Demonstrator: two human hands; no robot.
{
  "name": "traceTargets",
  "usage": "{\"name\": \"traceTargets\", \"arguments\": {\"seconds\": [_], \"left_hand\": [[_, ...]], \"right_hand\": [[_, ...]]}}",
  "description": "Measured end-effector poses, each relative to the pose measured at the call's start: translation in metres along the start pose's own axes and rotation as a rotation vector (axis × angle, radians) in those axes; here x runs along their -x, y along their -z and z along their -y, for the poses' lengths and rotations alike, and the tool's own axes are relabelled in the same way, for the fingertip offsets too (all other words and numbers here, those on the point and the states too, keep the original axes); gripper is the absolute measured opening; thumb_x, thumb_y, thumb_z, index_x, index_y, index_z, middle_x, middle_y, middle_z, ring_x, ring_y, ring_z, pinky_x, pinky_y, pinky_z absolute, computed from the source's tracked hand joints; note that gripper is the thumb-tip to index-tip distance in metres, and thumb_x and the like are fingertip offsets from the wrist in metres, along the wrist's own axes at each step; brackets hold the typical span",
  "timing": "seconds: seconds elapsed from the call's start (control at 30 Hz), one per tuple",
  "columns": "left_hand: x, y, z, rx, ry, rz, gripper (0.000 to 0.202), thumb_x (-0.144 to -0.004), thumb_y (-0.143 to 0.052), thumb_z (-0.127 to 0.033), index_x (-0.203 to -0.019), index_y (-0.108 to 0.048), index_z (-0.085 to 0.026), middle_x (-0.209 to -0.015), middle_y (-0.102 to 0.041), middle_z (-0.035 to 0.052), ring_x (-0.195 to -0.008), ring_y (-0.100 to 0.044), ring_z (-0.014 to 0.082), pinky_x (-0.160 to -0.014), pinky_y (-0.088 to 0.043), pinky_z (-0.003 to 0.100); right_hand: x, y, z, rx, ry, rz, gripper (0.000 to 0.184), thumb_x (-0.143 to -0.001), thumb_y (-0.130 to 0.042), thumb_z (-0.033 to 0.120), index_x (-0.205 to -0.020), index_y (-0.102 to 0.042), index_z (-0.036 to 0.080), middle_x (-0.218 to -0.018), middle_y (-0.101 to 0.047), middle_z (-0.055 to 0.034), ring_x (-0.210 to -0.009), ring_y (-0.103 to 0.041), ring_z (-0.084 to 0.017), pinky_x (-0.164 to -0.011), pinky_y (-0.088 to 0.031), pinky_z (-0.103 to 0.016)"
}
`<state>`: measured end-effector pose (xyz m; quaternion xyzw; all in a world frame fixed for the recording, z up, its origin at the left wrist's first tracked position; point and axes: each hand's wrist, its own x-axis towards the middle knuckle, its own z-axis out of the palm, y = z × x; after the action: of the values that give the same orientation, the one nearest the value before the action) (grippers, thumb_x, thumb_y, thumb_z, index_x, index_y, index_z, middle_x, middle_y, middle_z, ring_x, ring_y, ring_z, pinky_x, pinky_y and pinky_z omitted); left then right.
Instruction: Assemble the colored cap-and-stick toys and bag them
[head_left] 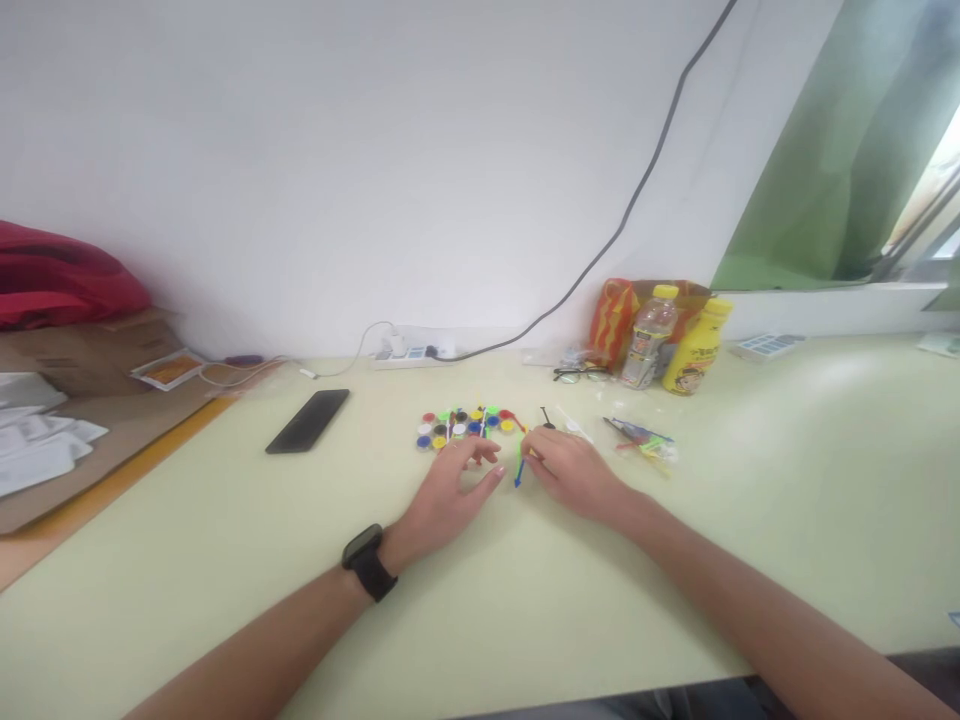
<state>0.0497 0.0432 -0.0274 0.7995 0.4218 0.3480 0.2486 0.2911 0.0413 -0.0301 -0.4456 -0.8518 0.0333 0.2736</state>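
Small round plastic discs (424, 441) in red, white, blue, yellow, black and green lie grouped on the table, with thin white, green and yellow plastic pieces among them. My left hand (450, 487), a black watch at its wrist, rests in front of the group; its thumb and fingers are apart and seem to hold nothing. Closed in a pinch, my right hand (574, 470) is on a thin plastic stick with a blue arrow tip (517, 480) and a green part above. A red stick (518, 423) and a black stick (545, 414) lie just beyond it.
Loose thin sticks (645, 440) lie on the right. Behind stand a clear bottle (643, 350), a yellow bottle (694, 355) and eyeglasses (574, 375). A black phone (308, 421) lies left, a power strip (420, 356) by the wall, and a cardboard box (97, 350) far left.
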Motion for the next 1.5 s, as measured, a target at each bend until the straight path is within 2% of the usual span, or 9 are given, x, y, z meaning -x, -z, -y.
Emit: {"name": "traceTargets", "arguments": {"seconds": [0.1,0.23,0.43,0.53,0.63,0.77,0.97,1.23,1.5], "left_hand": [[0.0,0.002,-0.006,-0.003,0.009,0.042,0.02,-0.102,-0.062,-0.042,-0.106,-0.072,-0.024,-0.106,-0.074,0.0036,-0.1,-0.066,0.0225,-0.088,-0.051,0.036],[-0.001,0.003,-0.008,0.001,-0.04,0.097,0.021,-0.103,-0.06,-0.034,-0.092,-0.073,-0.022,-0.092,-0.075,0.0023,-0.091,-0.065,0.0201,-0.08,-0.048,0.032],[0.0,0.002,-0.007,0.011,-0.087,0.161,0.019,-0.1,-0.063,-0.033,-0.09,-0.074,-0.021,-0.085,-0.074,0.0018,-0.083,-0.063,0.0181,-0.077,-0.047,0.031],[0.001,0.001,-0.005,-0.012,-0.089,0.129,0.019,-0.098,-0.062,-0.03,-0.085,-0.071,-0.02,-0.081,-0.072,0.0002,-0.079,-0.062,0.0167,-0.073,-0.045,0.029],[-0.001,0.004,0.0,-0.071,-0.036,0.045,0.021,-0.097,-0.06,-0.028,-0.079,-0.066,-0.02,-0.076,-0.07,-0.0018,-0.071,-0.059,0.0148,-0.068,-0.042,0.029],[-0.011,0.013,0.012,-0.288,0.063,-0.057,0.022,-0.097,-0.058,-0.03,-0.077,-0.06,-0.021,-0.073,-0.067,-0.0032,-0.065,-0.055,0.015,-0.064,-0.037,0.029],[-0.022,0.021,0.025,-0.545,0.072,-0.071,0.023,-0.1,-0.048,-0.028,-0.078,-0.046,-0.022,-0.066,-0.06,-0.0017,-0.061,-0.051,0.018,-0.06,-0.027,0.032],[-0.02,0.019,0.022,-0.537,0.065,-0.064,0.024,-0.101,-0.045,-0.028,-0.078,-0.041,-0.022,-0.066,-0.059,-0.0025,-0.06,-0.05,0.0171,-0.06,-0.027,0.032],[-0.018,0.019,0.018,-0.549,0.058,0.008,0.023,-0.102,-0.043,-0.027,-0.079,-0.044,-0.023,-0.068,-0.058,-0.0009,-0.061,-0.05,0.0186,-0.061,-0.025,0.032]], "right_hand": [[0.0,0.0,0.002,-0.012,0.045,-0.108,0.013,-0.105,-0.047,0.017,-0.099,-0.056,0.022,-0.095,-0.067,-0.0049,-0.085,-0.061,-0.021,-0.076,-0.039,-0.032],[-0.001,-0.001,0.004,-0.006,0.084,-0.172,0.013,-0.105,-0.046,0.017,-0.098,-0.056,0.022,-0.091,-0.066,-0.0049,-0.083,-0.06,-0.021,-0.075,-0.039,-0.032],[-0.001,-0.005,0.005,0.017,0.085,-0.182,0.016,-0.107,-0.045,0.019,-0.098,-0.057,0.022,-0.09,-0.069,-0.0046,-0.081,-0.062,-0.02,-0.074,-0.038,-0.032],[-0.001,-0.006,0.007,0.002,0.081,-0.191,0.015,-0.107,-0.046,0.021,-0.101,-0.059,0.022,-0.091,-0.07,-0.0047,-0.083,-0.064,-0.02,-0.076,-0.04,-0.032],[0.0,-0.004,0.011,-0.024,0.058,-0.205,0.01,-0.105,-0.052,0.026,-0.109,-0.06,0.021,-0.093,-0.07,-0.0048,-0.083,-0.066,-0.02,-0.078,-0.041,-0.032],[0.002,-0.002,0.014,-0.063,0.009,-0.162,0.011,-0.104,-0.055,0.03,-0.109,-0.061,0.021,-0.084,-0.067,-0.0017,-0.075,-0.064,-0.019,-0.075,-0.041,-0.031],[0.003,-0.008,0.011,-0.103,-0.016,-0.046,0.01,-0.103,-0.056,0.028,-0.102,-0.064,0.022,-0.076,-0.063,0.0004,-0.072,-0.061,-0.018,-0.071,-0.039,-0.029],[0.002,-0.005,0.017,-0.11,-0.046,0.011,0.009,-0.101,-0.057,0.026,-0.099,-0.065,0.021,-0.076,-0.064,0.0007,-0.072,-0.06,-0.017,-0.072,-0.038,-0.03],[0.003,-0.003,0.018,-0.118,-0.035,0.073,0.009,-0.1,-0.059,0.024,-0.098,-0.067,0.022,-0.077,-0.068,0.0003,-0.072,-0.06,-0.017,-0.071,-0.039,-0.03]]}}
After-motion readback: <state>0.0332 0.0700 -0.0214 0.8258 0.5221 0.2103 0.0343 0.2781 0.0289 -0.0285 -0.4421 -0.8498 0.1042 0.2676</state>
